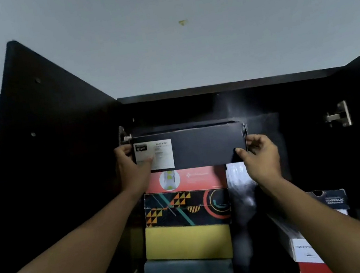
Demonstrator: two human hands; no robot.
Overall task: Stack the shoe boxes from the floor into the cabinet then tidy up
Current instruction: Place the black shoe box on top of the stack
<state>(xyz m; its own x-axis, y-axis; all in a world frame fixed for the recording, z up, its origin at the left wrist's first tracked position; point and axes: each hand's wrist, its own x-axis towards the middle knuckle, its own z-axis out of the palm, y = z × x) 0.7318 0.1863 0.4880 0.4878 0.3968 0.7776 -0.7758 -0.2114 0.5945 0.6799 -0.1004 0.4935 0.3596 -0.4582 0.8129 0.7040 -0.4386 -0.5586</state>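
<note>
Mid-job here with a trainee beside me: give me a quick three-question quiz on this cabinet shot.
1. True or false: only one hand holds the black box.
2. Which box sits directly below it in the stack? A) a green box B) the red box C) a wooden crate
3. Fill in: the white label is at the black box's ____ end.
Key: 1 false, the left hand and the right hand grip its two ends. 2 B. 3 left.
</note>
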